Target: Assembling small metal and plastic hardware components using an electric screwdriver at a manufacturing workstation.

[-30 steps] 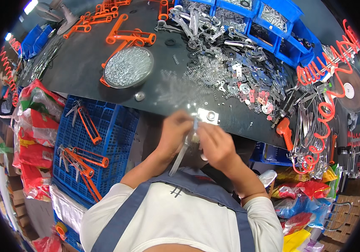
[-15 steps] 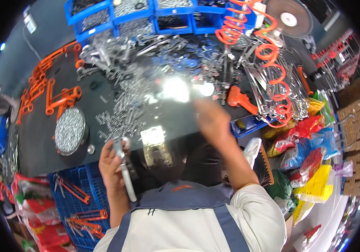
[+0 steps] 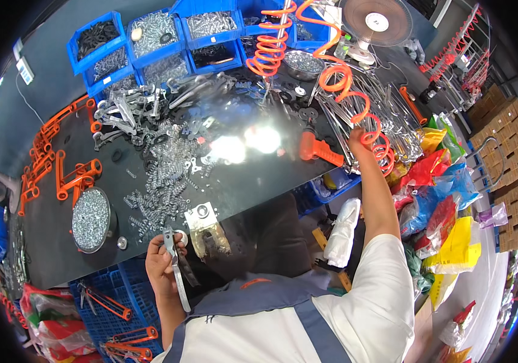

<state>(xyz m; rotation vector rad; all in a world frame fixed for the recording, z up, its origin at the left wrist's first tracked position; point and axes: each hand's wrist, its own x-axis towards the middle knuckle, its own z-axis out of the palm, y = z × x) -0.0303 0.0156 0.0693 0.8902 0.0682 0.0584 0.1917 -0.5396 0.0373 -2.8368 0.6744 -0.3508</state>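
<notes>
My left hand is closed around a long silver metal lever at the table's front edge; its narrow end points down toward my lap. A small pale round piece shows by the fingertips. My right arm is stretched far to the right. My right hand is at the near edge of a heap of long thin metal rods; its fingers are partly hidden by an orange coiled air hose. Left of that hand lies an orange power driver. Near my left hand sits a metal fixture block.
Loose springs and metal levers cover the table's middle-left. A round bowl of small metal parts stands at the left, near orange frames. Blue bins and a fan line the back. Colourful bags lie at right.
My right hand has moved right, from over the table's front to the heap of rods. The view has shifted too. My left hand still holds the lever.
</notes>
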